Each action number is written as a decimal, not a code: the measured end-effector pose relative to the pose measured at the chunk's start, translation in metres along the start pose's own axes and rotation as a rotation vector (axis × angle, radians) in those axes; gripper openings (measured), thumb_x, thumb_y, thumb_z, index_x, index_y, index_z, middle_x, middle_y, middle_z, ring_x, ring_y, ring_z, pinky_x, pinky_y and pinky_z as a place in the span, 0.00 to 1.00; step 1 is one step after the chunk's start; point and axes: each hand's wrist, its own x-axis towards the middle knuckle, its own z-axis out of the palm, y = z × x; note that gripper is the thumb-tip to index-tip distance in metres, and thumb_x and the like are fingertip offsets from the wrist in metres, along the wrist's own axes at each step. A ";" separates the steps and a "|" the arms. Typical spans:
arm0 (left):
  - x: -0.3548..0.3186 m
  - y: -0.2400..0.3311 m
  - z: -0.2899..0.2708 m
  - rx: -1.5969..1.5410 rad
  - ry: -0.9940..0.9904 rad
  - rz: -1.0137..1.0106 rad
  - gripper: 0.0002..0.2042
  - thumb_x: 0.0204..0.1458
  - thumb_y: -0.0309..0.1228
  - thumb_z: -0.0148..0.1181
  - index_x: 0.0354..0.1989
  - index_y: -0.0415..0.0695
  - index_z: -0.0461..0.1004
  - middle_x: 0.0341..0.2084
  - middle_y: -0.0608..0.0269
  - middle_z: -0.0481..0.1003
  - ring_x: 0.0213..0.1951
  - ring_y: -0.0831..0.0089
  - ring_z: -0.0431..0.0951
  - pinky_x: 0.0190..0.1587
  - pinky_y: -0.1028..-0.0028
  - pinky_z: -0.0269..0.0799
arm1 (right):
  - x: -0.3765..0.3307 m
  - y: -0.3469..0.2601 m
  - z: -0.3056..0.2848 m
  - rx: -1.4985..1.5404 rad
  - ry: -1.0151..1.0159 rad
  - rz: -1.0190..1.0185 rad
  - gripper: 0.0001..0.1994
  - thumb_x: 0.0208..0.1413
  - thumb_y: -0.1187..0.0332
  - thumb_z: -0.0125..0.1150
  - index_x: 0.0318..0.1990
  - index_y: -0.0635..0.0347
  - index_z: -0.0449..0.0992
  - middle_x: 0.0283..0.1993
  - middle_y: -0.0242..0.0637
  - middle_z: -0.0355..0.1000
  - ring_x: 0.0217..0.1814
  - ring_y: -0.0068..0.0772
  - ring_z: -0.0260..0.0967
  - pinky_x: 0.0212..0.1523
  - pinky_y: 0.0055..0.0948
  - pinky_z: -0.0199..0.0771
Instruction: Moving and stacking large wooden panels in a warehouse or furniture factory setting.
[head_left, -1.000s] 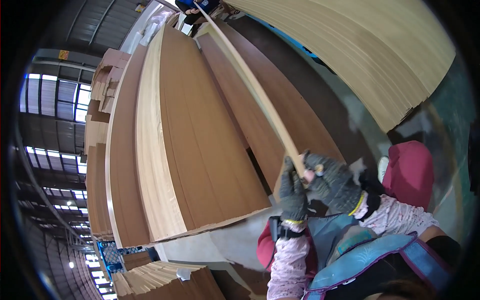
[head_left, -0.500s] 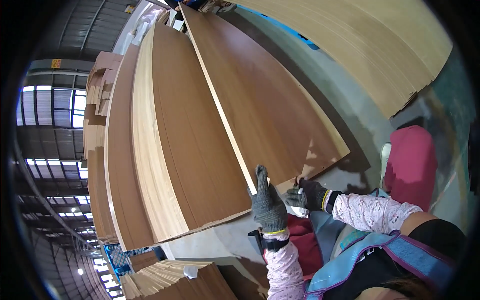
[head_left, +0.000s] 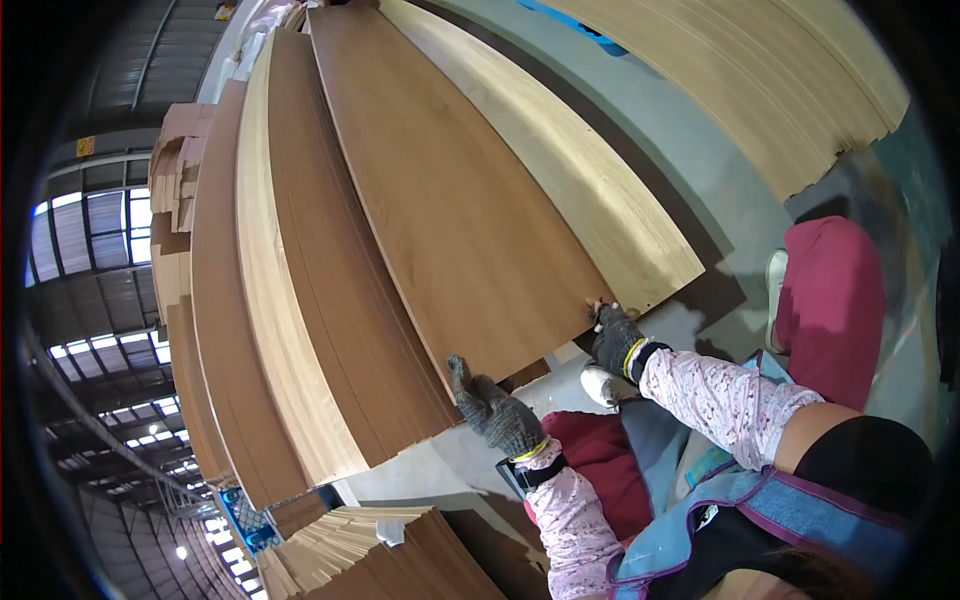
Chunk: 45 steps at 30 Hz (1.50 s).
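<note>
Between my two gloved hands lies the near end of a long brown wood panel [head_left: 460,210]. My left hand [head_left: 497,418], in a grey knit glove, grips its near left corner with the thumb along the edge; the fingers underneath are hidden. My right hand [head_left: 615,342], also gloved with some fingertips bare, closes on the near right corner. Part of a pale wood panel [head_left: 610,210] shows to the right of the brown one. Left of it runs a stack of brown panels [head_left: 330,250], which the held panel's left edge partly overlaps.
A pale board [head_left: 290,290] and another brown panel [head_left: 225,300] lie farther left. A stack of light sheets [head_left: 740,90] stands at the far right. At the lower left is a pile of cut boards [head_left: 400,560] with white paper on it. My red-trousered leg [head_left: 830,310] is at right.
The brown panel has shifted left and its pale left edge no longer shows. The pale panel at right is now exposed. My left hand has moved left, my right hand slightly farther away.
</note>
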 end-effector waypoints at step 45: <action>-0.023 0.113 0.011 0.356 -0.087 0.903 0.15 0.53 0.26 0.57 0.48 0.35 0.69 0.53 0.42 0.67 0.54 0.47 0.68 0.57 0.59 0.64 | -0.131 -0.439 -0.124 -0.063 0.710 -1.002 0.10 0.57 0.71 0.53 0.45 0.62 0.74 0.43 0.41 0.75 0.47 0.34 0.72 0.50 0.30 0.70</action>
